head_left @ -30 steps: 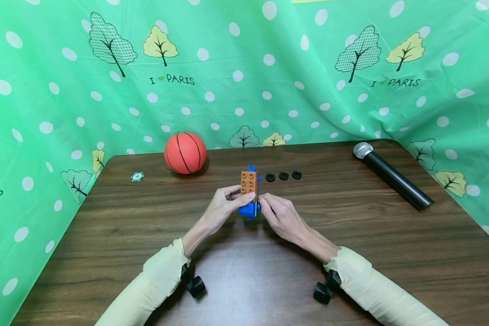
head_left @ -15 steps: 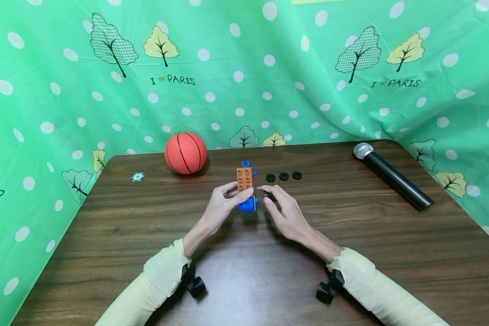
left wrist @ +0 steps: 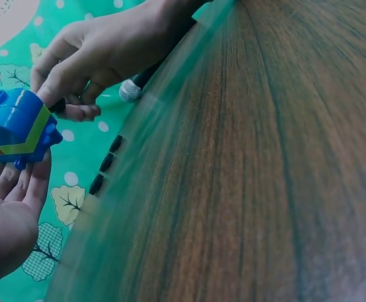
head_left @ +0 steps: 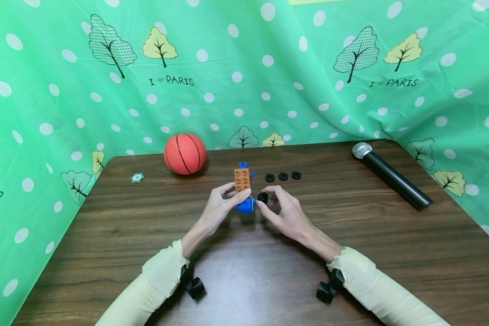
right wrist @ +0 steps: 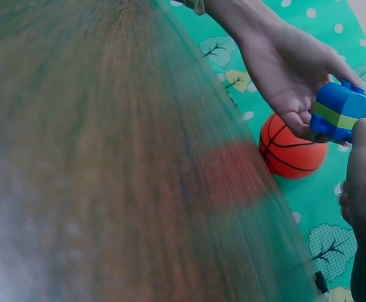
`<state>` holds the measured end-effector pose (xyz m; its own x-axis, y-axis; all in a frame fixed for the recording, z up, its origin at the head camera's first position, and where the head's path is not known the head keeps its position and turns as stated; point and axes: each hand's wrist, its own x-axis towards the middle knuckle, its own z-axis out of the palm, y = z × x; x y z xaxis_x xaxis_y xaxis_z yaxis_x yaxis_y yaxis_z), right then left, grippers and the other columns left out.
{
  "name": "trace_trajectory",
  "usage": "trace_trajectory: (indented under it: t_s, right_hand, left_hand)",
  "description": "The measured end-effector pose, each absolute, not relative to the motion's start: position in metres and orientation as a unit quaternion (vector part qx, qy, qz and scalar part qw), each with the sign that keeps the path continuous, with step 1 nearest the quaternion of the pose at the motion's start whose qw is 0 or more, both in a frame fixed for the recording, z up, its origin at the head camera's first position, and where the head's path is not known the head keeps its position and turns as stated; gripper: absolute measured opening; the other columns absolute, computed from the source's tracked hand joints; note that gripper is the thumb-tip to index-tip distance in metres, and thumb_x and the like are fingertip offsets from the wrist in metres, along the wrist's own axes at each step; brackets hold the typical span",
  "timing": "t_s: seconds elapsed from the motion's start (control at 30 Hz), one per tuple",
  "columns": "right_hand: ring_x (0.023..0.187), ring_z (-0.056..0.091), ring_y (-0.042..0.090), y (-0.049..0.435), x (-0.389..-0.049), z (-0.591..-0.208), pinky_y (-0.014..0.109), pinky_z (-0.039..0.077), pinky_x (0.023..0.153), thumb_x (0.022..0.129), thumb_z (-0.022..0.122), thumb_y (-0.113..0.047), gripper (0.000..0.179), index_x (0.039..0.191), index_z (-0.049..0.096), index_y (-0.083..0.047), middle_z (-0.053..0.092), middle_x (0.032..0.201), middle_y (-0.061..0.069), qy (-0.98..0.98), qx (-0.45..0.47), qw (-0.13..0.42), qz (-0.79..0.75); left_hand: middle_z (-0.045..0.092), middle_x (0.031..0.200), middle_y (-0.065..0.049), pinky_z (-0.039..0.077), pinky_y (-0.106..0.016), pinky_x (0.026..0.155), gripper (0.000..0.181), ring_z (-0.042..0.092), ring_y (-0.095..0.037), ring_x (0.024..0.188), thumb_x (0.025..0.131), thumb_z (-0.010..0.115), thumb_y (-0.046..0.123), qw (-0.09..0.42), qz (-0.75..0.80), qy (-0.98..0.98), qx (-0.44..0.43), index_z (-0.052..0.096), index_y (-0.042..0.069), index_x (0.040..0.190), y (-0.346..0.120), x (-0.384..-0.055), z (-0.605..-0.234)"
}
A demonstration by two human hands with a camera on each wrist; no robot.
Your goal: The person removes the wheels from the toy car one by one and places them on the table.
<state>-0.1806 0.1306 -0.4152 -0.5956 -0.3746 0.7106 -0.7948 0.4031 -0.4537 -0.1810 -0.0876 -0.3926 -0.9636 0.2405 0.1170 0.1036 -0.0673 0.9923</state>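
Observation:
My left hand (head_left: 222, 208) grips a toy building-block car (head_left: 242, 175) above the table, thumb across its top. Its studded top is orange and its near end blue, with a blue hook at the far end and blue axle stubs on the right side. A green layer shows between blue parts of the car (left wrist: 16, 119) in the left wrist view. Close beside the car's right side, my right hand (head_left: 287, 215) holds a black toy wheel (head_left: 263, 198) in its fingers, the thumb tip near the near axle stub. In the right wrist view my right hand partly hides the car (right wrist: 341, 104).
Three black toy wheels (head_left: 283, 176) lie in a row on the wooden table (head_left: 244, 280) beyond my right hand. A red basketball (head_left: 185, 153) and a poker chip (head_left: 137, 177) lie at the back left, a microphone (head_left: 393, 175) at the right. Green cloth (head_left: 244, 68) hangs behind.
My right hand has drawn slightly away from the car's side, and the wheel in its fingers now shows its round face. My left hand has shifted the car slightly left.

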Motion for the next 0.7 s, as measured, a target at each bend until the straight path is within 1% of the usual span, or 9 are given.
trace_trajectory:
  t_s: [0.13,0.23,0.43,0.7]
  right_hand:
    - [0.076,0.060,0.016,0.133,-0.181,-0.414,0.031,0.054,0.063,0.092,0.073,-0.009,0.028,0.116,0.061,0.000,0.063,0.091,0.007,-0.799,0.369,0.286,0.379]
    - [0.075,0.058,0.016,0.134,-0.183,-0.413,0.032,0.053,0.062,0.092,0.073,-0.011,0.028,0.114,0.062,0.000,0.060,0.087,0.006,-0.800,0.369,0.299,0.367]
    - [0.075,0.056,0.017,0.138,-0.185,-0.413,0.033,0.051,0.062,0.087,0.078,-0.006,0.031,0.114,0.063,-0.001,0.058,0.085,0.006,-0.802,0.363,0.313,0.357]
    - [0.074,0.056,0.020,0.145,-0.189,-0.411,0.034,0.051,0.062,0.086,0.078,-0.006,0.032,0.114,0.065,0.000,0.058,0.085,0.009,-0.799,0.363,0.329,0.349]
  left_hand:
    - [0.075,0.109,-0.015,0.053,-0.031,0.092,0.041,0.070,-0.016,0.099,0.096,0.071,0.023,0.048,0.718,0.682,0.127,0.067,-0.004,0.127,-0.088,-0.181,-0.394]
    - [0.075,0.107,-0.013,0.052,-0.031,0.091,0.039,0.069,-0.016,0.099,0.095,0.071,0.024,0.045,0.714,0.686,0.130,0.068,-0.003,0.125,-0.088,-0.181,-0.394]
    - [0.076,0.102,-0.010,0.051,-0.030,0.089,0.035,0.068,-0.015,0.096,0.095,0.073,0.024,0.035,0.708,0.693,0.132,0.069,0.000,0.121,-0.087,-0.181,-0.395]
    - [0.075,0.106,-0.011,0.052,-0.030,0.088,0.034,0.070,-0.016,0.097,0.096,0.072,0.020,0.027,0.699,0.704,0.127,0.068,0.000,0.123,-0.087,-0.180,-0.395]
